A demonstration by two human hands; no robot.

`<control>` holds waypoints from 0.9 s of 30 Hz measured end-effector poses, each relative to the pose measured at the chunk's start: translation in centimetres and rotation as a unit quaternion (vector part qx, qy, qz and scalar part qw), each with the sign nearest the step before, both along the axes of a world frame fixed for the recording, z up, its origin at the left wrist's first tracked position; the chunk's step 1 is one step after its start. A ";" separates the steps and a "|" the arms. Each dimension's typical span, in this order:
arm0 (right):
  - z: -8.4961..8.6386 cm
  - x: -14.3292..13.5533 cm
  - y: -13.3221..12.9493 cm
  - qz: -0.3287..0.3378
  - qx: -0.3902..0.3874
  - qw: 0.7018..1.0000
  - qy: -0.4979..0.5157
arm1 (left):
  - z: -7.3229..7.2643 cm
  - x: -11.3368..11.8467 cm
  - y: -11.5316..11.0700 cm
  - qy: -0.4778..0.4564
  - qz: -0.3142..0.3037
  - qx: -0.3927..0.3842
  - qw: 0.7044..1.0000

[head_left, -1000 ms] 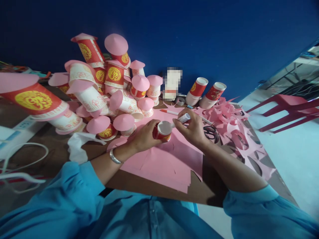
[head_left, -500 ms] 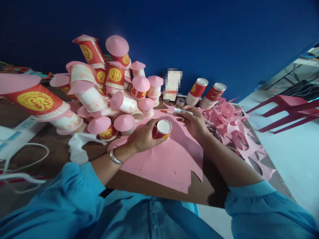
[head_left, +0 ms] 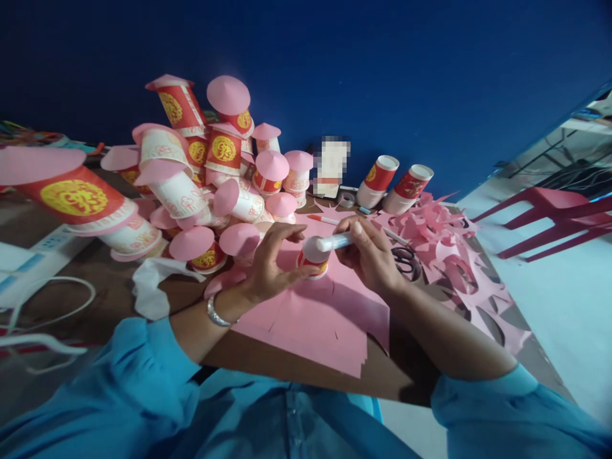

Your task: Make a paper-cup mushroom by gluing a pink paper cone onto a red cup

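A red and gold paper cup [head_left: 314, 258] stands on stacked pink paper sheets [head_left: 306, 325], its white end facing up. My left hand [head_left: 275, 261] is open beside it, fingers spread and raised on the cup's left; the thumb reaches the cup's lower side, and whether it touches I cannot tell. My right hand [head_left: 366, 252] is closed on a white glue stick [head_left: 335, 241], which it holds tilted over the cup's top. A small blue cap [head_left: 364, 210] lies on the table behind that hand. An orange-tipped white pen [head_left: 321, 218] rests on the paper.
Cups with pink cone roofs [head_left: 223, 150] are piled at the left. Two stacks of red and white cups [head_left: 377, 182] stand at the back right, near a phone-like blurred object [head_left: 331, 169]. Pink paper scraps [head_left: 459, 255] cover the table's right side. White tissue [head_left: 153, 287] lies at left.
My left hand has loosened from around the cup and opened. The glue stick in my right hand has come left and down over the cup. The blue cap now shows on the table.
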State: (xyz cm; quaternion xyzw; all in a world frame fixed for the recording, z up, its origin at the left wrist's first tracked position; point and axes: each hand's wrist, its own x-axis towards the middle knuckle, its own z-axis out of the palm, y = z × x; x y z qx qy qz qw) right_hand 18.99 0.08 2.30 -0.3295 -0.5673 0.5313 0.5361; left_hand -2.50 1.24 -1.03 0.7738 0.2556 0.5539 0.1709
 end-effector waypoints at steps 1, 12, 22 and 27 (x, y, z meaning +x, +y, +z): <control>0.1 -0.2 -0.5 0.024 0.001 1.000 -0.007 | 0.4 0.1 -0.3 0.000 -0.008 0.015 1.000; 0.5 0.2 -0.6 0.091 0.009 0.993 -0.073 | 1.9 -0.2 -1.1 -0.009 -0.015 0.035 0.999; 0.1 1.0 0.1 0.016 0.178 0.977 -0.112 | 0.6 -0.4 -0.6 -0.065 -0.010 -0.071 0.995; 0.0 0.9 0.1 0.026 0.100 0.989 -0.102 | 0.5 -0.4 -0.5 -0.070 0.001 -0.066 0.995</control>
